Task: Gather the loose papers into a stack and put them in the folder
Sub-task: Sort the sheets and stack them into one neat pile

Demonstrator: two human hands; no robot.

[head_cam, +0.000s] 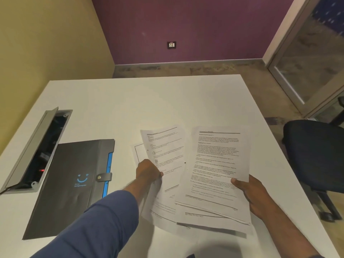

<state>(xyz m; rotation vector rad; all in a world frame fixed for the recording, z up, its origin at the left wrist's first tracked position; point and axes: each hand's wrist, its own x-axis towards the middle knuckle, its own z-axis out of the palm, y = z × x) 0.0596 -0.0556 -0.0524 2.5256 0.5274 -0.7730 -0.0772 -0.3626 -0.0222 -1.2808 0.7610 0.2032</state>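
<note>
Gathering thin white printed paper sheets (214,174), fanned unevenly on smooth white table (111,101). Left hand (148,171) pinching one sheet; right hand (249,190) clamping stack edge. Light, floppy, slippery (likely sliding apart): best gripped at edges, squared. Stiff dark-grey blue-spined folder (74,183) lying shut, left.

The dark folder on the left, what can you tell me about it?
The folder is dark grey, plastic-looking, with a blue smiley logo and small text on its cover. A snap strap holds it closed over a blue edge strip. It lies flat and slanted on the white table, beside an open cable hatch. Neither hand touches it.
</note>
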